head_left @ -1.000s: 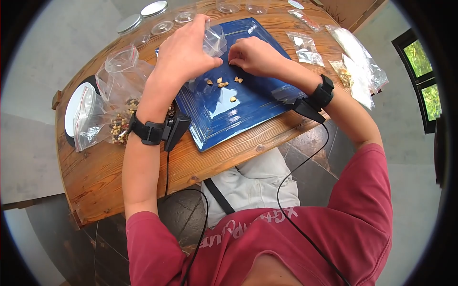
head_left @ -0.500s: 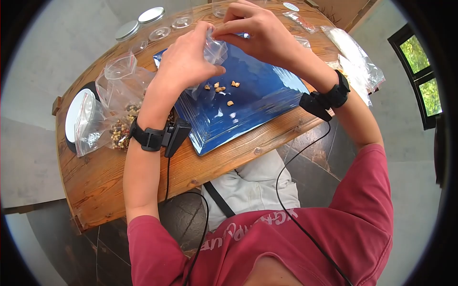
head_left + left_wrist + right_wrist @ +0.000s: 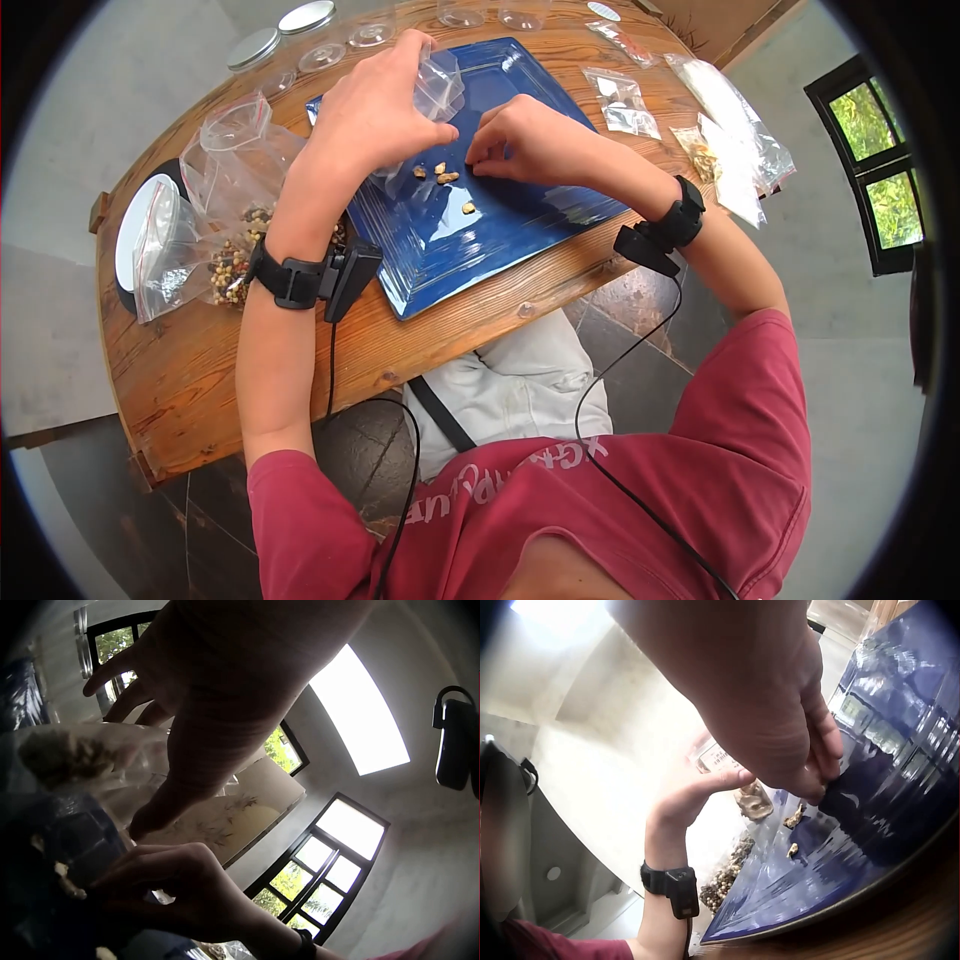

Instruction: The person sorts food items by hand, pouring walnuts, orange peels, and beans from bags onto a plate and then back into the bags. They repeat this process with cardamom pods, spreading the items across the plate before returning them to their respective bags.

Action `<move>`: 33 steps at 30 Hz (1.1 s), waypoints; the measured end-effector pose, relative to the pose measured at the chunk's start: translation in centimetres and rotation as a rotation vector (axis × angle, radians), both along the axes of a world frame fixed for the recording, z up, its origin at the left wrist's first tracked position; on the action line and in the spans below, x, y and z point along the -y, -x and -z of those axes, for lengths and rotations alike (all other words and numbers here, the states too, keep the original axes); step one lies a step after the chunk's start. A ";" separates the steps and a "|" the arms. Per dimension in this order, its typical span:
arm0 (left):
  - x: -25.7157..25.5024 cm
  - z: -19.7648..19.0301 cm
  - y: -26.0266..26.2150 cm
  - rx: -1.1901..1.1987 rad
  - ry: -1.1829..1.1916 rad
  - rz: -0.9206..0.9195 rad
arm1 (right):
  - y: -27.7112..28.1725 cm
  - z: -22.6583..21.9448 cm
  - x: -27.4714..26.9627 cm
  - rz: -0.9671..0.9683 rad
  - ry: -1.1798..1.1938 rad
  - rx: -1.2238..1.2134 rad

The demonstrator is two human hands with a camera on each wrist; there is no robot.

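My left hand [image 3: 372,108] grips a clear plastic bag [image 3: 438,88] above the left part of a blue square plate [image 3: 545,190]. In the right wrist view the bag carries a printed label [image 3: 720,758], and beige chunks [image 3: 754,804] lie in its bottom. My right hand [image 3: 530,142] is low over the plate, thumb and fingertips pinched together down at its surface where a small beige chunk lay; the fingers hide that chunk. Just left of them, several small beige chunks [image 3: 446,177] lie loose, with one single chunk [image 3: 468,208] nearer the front.
Left of the plate stand zip bags [image 3: 235,150], one with mixed beans or grains [image 3: 236,262], beside a white round disc [image 3: 143,228]. Clear jars [image 3: 322,55] and silver lids [image 3: 307,16] line the back. Small packets [image 3: 622,102] and larger clear bags [image 3: 725,110] lie at right.
My right hand rose from the plate to the bag's mouth, then came back down to the plate. One chunk fewer showed at the right by then. The left hand keeps holding the bag.
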State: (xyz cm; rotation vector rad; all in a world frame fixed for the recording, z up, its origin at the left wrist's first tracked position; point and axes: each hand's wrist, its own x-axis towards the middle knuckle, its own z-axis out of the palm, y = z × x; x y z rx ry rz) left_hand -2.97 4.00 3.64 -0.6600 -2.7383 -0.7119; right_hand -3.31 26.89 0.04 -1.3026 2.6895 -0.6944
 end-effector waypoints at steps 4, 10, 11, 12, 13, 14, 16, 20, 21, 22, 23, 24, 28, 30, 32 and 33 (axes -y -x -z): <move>0.1 -0.2 -0.1 -0.002 0.002 -0.006 | -0.7 -1.0 0.5 0.060 -0.033 0.011; -0.1 -0.4 -0.3 0.031 -0.003 -0.001 | 0.5 -3.3 -0.2 0.225 0.369 -0.060; -0.2 -0.5 -0.4 0.047 -0.004 0.002 | 0.5 -4.5 -0.1 0.249 0.459 -0.041; -0.2 -0.5 -0.5 0.044 -0.010 0.007 | 0.6 -5.3 0.0 0.208 0.497 -0.053; -0.3 -0.6 -0.6 0.043 -0.014 0.016 | 0.6 -6.0 0.1 0.171 0.535 -0.065; -0.4 -0.6 -0.7 0.041 -0.018 0.026 | 0.5 -6.8 0.3 0.103 0.457 -0.164; -0.3 -0.4 -0.7 0.015 -0.041 0.049 | 0.3 -7.9 1.1 -0.033 0.295 -0.360; 0.0 -0.8 -0.6 0.061 -0.072 0.048 | 0.3 -6.5 1.5 0.132 0.614 -0.150; 0.1 -0.9 -0.6 0.049 -0.060 0.023 | 0.6 -5.4 1.6 0.185 0.624 -0.148; 0.2 -0.9 -0.6 0.038 -0.046 0.003 | 0.7 -4.2 1.5 0.242 0.634 -0.147; 0.2 -0.9 -0.4 0.022 -0.031 -0.013 | 0.8 -2.9 1.4 0.303 0.644 -0.151; 0.3 -0.8 -0.2 -0.001 -0.021 -0.029 | 0.6 -1.5 1.4 0.319 0.540 -0.060; 0.4 -0.6 -0.2 -0.067 0.020 -0.077 | -1.3 1.2 2.5 0.224 0.184 0.028; 0.3 -1.5 -0.8 -0.058 -0.009 -0.060 | -2.2 1.1 3.6 0.214 0.145 0.063; 0.4 -2.6 -1.5 -0.031 -0.081 -0.002 | -2.3 1.2 4.0 0.239 0.155 0.153; 0.5 -2.5 -1.5 -0.049 -0.087 0.002 | -2.4 1.2 4.1 0.251 0.161 0.196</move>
